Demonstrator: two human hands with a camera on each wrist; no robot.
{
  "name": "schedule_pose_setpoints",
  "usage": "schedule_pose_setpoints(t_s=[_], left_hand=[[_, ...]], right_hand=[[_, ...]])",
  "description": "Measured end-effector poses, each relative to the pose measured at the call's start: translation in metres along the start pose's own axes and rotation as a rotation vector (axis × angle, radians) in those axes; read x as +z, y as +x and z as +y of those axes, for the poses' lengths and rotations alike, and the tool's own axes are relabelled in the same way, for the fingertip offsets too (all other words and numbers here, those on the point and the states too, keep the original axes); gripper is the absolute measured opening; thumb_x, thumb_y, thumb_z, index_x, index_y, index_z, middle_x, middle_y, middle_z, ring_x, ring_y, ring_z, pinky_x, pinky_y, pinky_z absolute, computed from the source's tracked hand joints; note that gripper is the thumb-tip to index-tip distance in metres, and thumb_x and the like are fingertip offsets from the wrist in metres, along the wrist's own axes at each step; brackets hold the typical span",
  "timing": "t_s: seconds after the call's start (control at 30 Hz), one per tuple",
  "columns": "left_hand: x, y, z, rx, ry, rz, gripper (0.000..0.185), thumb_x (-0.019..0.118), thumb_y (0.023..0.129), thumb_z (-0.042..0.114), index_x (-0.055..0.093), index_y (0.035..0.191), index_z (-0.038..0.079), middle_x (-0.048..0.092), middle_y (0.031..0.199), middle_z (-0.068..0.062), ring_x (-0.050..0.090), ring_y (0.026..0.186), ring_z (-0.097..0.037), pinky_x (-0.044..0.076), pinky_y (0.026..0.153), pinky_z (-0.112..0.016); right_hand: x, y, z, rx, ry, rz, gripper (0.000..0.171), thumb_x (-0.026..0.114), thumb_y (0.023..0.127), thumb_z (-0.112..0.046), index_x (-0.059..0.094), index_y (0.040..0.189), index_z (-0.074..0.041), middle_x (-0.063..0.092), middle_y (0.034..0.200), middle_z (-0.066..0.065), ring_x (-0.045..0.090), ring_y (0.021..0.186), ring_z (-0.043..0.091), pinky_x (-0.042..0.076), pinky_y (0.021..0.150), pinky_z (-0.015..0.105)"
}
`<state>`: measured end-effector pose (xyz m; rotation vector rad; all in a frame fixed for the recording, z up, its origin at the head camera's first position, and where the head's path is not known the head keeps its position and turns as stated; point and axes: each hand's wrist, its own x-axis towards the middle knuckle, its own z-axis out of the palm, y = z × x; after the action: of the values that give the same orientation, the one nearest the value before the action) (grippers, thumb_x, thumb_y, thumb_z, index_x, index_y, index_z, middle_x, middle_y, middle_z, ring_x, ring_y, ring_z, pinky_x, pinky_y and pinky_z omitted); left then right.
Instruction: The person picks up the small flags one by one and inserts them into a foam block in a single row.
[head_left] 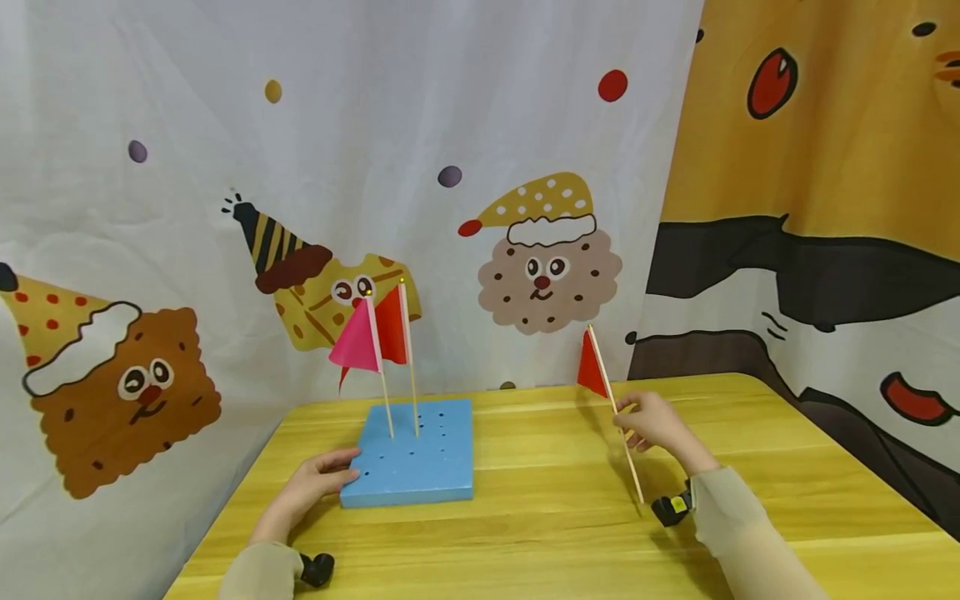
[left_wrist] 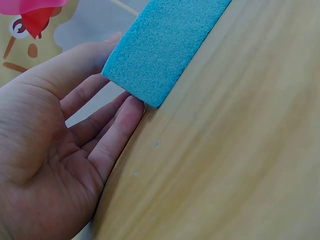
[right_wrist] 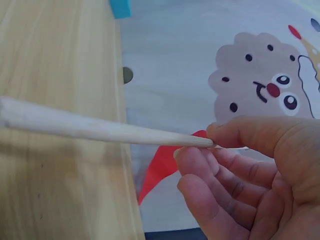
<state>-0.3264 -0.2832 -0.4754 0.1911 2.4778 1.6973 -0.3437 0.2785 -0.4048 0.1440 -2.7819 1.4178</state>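
Observation:
A blue foam block [head_left: 420, 477] with small holes lies on the table. A pink flag [head_left: 358, 340] and a red flag [head_left: 393, 327] stand upright in it on thin wooden sticks, the pink partly covering the red. My left hand [head_left: 313, 483] holds the block's left edge, thumb over the top and fingertips at the lower corner in the left wrist view. On the right, my right hand [head_left: 654, 423] pinches the wooden stick [right_wrist: 90, 125] of another red flag [head_left: 592, 365] between thumb and fingers. This stick leans, flag end up and away, its bare lower end towards me.
The wooden table [head_left: 540, 533] ends at a cloth backdrop [head_left: 375, 125] printed with cartoon food faces. A wide stretch of tabletop lies between the block and my right hand. A black wrist camera [head_left: 318, 570] sits at my left cuff, another [head_left: 670, 510] at my right.

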Motion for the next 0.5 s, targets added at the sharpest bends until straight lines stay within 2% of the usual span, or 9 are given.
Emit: schedule_pose_setpoints(t_s=[0.3,0.5], left_hand=[[0.0,-0.001,0.0,0.008,0.004,-0.021,0.059,0.069,0.091,0.027,0.05,0.141,0.003,0.047,0.141,-0.022,0.056,0.115,-0.031,0.05,0.09,-0.045],[-0.001,-0.002,-0.001,0.014,0.003,-0.018,0.059,0.069,0.092,0.027,0.049,0.142,0.002,0.047,0.141,-0.023,0.056,0.115,-0.032,0.049,0.091,-0.045]], right_hand=[[-0.001,0.004,-0.009,-0.069,0.035,0.031,0.029,0.063,0.09,-0.008,0.057,0.114,0.008,0.066,0.078,0.015,0.065,0.055,0.026,0.055,0.049,0.037],[-0.006,0.012,-0.018,-0.115,0.079,0.048,0.03,0.064,0.091,-0.008,0.057,0.116,0.007,0.068,0.085,0.017,0.067,0.062,0.034,0.056,0.051,0.038]])
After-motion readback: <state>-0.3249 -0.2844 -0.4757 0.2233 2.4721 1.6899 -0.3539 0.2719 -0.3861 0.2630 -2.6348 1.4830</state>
